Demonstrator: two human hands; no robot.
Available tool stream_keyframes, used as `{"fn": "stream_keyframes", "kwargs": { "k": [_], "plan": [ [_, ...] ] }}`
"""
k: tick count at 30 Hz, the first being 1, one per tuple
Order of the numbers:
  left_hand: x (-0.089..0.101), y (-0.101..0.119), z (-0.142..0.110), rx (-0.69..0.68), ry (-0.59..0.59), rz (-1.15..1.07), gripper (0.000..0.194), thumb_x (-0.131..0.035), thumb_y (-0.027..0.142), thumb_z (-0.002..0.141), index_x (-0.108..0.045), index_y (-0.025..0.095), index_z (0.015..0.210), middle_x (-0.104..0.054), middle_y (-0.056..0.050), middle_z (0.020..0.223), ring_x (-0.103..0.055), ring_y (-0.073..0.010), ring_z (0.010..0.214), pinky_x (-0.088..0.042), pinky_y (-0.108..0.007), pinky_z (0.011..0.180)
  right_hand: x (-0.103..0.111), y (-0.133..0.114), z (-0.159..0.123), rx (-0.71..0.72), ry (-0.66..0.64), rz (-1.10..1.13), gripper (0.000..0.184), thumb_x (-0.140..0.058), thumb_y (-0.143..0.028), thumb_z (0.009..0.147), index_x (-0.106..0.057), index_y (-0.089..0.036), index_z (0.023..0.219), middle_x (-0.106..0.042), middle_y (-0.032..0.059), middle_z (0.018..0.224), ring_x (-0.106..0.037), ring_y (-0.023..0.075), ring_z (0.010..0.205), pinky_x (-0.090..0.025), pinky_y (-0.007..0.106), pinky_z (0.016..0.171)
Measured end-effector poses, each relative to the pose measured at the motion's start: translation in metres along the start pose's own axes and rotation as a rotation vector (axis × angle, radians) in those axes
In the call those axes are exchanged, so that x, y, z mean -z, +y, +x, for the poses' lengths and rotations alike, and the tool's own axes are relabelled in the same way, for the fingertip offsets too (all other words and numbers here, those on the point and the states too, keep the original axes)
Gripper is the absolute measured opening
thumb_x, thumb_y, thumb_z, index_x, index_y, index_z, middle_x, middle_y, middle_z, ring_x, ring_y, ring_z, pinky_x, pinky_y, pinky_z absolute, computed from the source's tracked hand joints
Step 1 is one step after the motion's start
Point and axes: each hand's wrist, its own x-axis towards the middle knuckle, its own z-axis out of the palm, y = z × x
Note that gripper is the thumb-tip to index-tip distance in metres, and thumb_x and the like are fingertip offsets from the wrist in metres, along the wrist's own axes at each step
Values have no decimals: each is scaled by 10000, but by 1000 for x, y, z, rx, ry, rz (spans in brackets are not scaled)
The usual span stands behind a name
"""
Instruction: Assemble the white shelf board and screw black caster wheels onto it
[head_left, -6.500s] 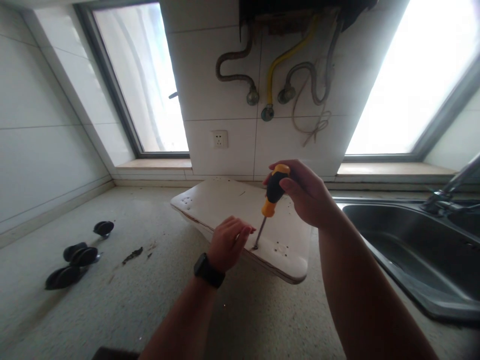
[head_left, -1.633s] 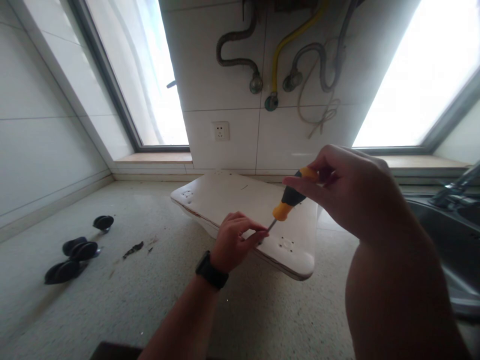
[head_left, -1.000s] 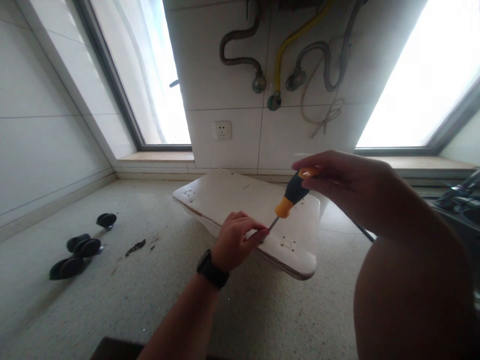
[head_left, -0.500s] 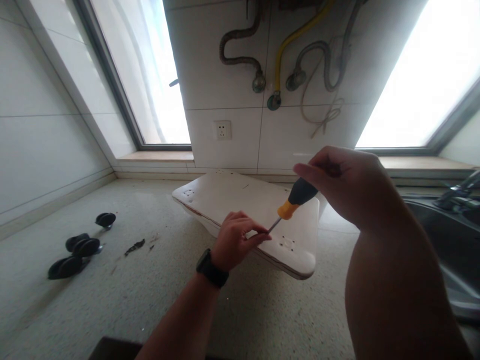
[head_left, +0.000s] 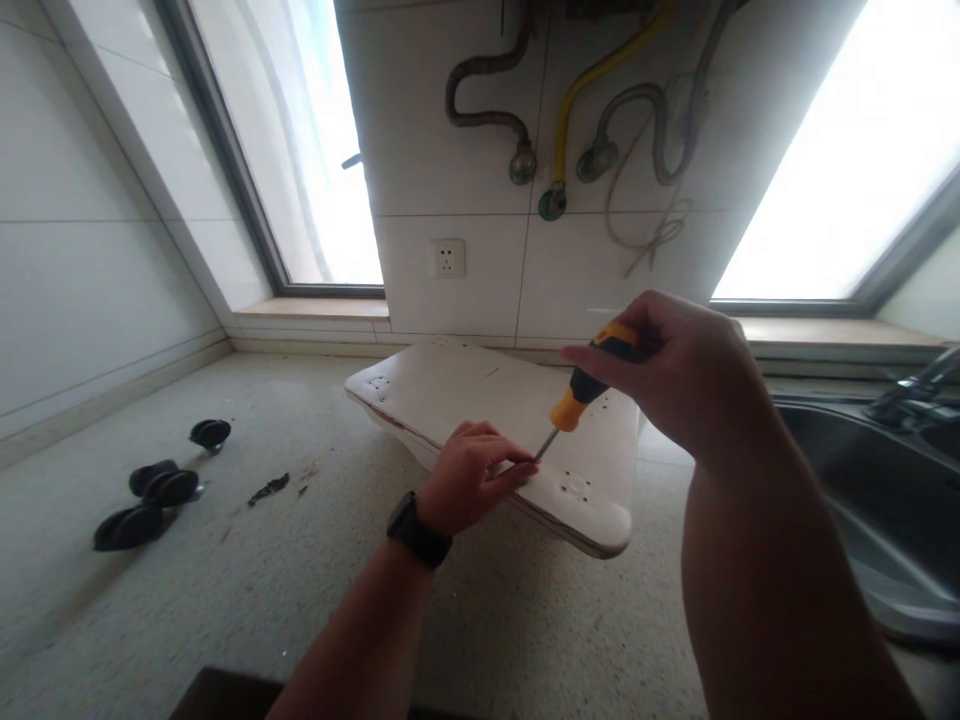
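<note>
A screwdriver (head_left: 568, 408) with a yellow and dark handle is gripped by my right hand (head_left: 660, 350), its shaft slanting down to the left. Its tip meets the pinched thumb and fingertips of my left hand (head_left: 472, 475), which wears a dark watch on the wrist. What the left fingers pinch at the tip, perhaps only the shaft end, is too small to make out. Both hands work over the near edge of a white board-like piece (head_left: 442, 390) with rounded corners and groups of small holes near its corners. It rests raised on the speckled counter.
Several black caster wheels (head_left: 171, 487) lie on the counter at left, near some dark debris (head_left: 268, 489). A sink (head_left: 840, 490) with a faucet (head_left: 911, 390) is at right. On the back wall are a socket (head_left: 448, 258), hoses (head_left: 491, 120) and a yellow pipe (head_left: 561, 130).
My right hand has shifted slightly left and regripped, so more of the screwdriver's handle shows and it stands a little steeper. My left hand still pinches at the tip.
</note>
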Motion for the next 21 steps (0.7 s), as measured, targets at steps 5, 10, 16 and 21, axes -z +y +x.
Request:
{"fn": "stream_keyframes", "kwargs": {
  "k": [5,10,16,21],
  "plan": [
    [0,-1,0,-20,3,-2,149,-718,378,943,-768,241,975,-749,-5,876,-618,-200,888,-378,-363,862,-2,-2,0,-30,-15,-2,502,-780,-644,741,-492,-234,716,-539,-24,619,-425,122,524,-343,298,481],
    [0,0,0,-41,-18,9,148,-676,351,975,-763,231,977,-757,-13,890,-620,-203,890,-380,-364,859,10,10,0,117,-342,489,334,-647,-475,925,-605,-290,1200,-691,52,1153,-666,205,983,-542,333,754],
    [1,-1,0,-53,-42,23,128,-666,315,983,-754,223,979,-753,-2,889,-615,-198,898,-370,-360,865,15,3,-3,64,-301,349,405,-734,-519,844,-693,-271,1161,-737,54,999,-703,214,845,-544,338,697],
    [1,-3,0,-55,-85,84,135,-646,274,994,-741,236,1083,-753,-4,955,-608,-204,936,-367,-357,863,4,-5,-2,-26,-19,-75,436,-768,-641,757,-613,-239,821,-662,25,723,-552,172,582,-411,346,560]
  ]
}}
